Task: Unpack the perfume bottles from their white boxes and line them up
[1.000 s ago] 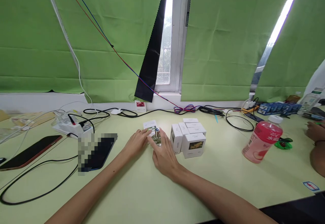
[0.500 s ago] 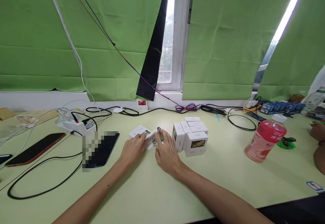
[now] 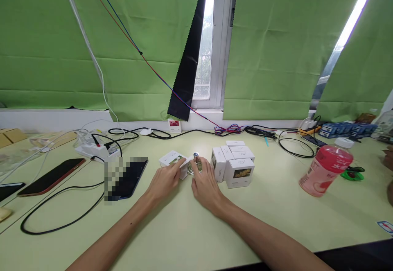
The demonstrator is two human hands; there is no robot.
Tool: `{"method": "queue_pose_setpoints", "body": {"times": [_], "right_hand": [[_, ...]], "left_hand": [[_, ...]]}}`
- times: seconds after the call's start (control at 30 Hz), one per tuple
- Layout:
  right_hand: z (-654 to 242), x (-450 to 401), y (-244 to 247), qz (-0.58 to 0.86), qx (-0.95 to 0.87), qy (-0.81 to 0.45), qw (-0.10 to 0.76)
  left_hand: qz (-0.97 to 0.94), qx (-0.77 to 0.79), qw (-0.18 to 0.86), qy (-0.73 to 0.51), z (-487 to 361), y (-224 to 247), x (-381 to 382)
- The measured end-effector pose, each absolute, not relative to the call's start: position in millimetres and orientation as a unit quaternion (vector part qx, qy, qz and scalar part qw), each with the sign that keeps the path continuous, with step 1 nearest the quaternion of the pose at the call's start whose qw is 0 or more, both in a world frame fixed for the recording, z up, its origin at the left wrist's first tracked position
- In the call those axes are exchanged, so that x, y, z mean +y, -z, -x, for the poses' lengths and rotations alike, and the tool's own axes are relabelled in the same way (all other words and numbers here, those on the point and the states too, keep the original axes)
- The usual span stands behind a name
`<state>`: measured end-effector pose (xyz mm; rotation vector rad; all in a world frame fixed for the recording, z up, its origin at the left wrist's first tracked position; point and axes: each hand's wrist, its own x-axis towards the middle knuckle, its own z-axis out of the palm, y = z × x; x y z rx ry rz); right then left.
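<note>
My left hand point(image 3: 165, 181) is closed on the near edge of a small white box point(image 3: 170, 156), which lies on the table with a flap standing out toward the middle. Its index finger stretches along the flap. Between my hands stands a small clear glass perfume bottle point(image 3: 190, 168) with a silver top, upright on the table. Fingers of my right hand point(image 3: 207, 186) wrap round the bottle's right side and partly hide it. Just right of that hand, several white boxes point(image 3: 239, 173) with flower pictures are grouped close together.
A pink drink bottle point(image 3: 327, 168) stands to the right, near a green object point(image 3: 352, 175). Phones point(image 3: 132, 179) and a looped black cable point(image 3: 23, 222) lie on the left, by a white power strip point(image 3: 98, 152). More cables run along the wall.
The view has shifted slightly. My left index finger has straightened along the box's flap. My right hand stays at the perfume bottle.
</note>
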<state>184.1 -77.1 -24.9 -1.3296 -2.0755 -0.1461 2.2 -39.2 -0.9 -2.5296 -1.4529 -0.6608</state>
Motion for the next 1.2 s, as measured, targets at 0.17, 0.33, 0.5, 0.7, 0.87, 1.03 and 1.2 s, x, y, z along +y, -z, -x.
{"method": "queue_pose_setpoints", "body": {"times": [0.17, 0.33, 0.5, 0.7, 0.87, 1.03, 1.2], "right_hand": [[-184.5, -78.9, 23.4, 0.509, -0.792, 0.054, 0.333], [-184.7, -80.1, 24.2, 0.509, -0.790, 0.048, 0.337], [-184.7, -80.3, 24.1, 0.513, -0.788, 0.049, 0.337], [-184.6, -80.0, 24.7, 0.515, -0.788, 0.048, 0.334], [-184.6, -81.1, 25.1, 0.511, -0.785, 0.050, 0.347], [-184.2, -82.7, 23.0, 0.511, -0.783, 0.044, 0.353], [-183.9, -82.5, 21.8, 0.513, -0.783, 0.041, 0.348]], "left_hand": [[0.850, -0.463, 0.096, 0.233, -4.4, -1.0, -43.3], [0.835, -0.478, 0.114, 0.247, -2.4, -1.0, -38.8], [0.840, -0.474, 0.088, 0.249, 0.3, 2.8, -33.5], [0.851, -0.450, 0.062, 0.262, -1.8, 5.8, -34.2], [0.840, -0.439, 0.030, 0.316, -7.3, 0.1, -41.4], [0.829, -0.433, 0.000, 0.354, -12.9, -5.9, -49.3], [0.826, -0.416, -0.019, 0.380, -18.8, -5.9, -57.2]]}}
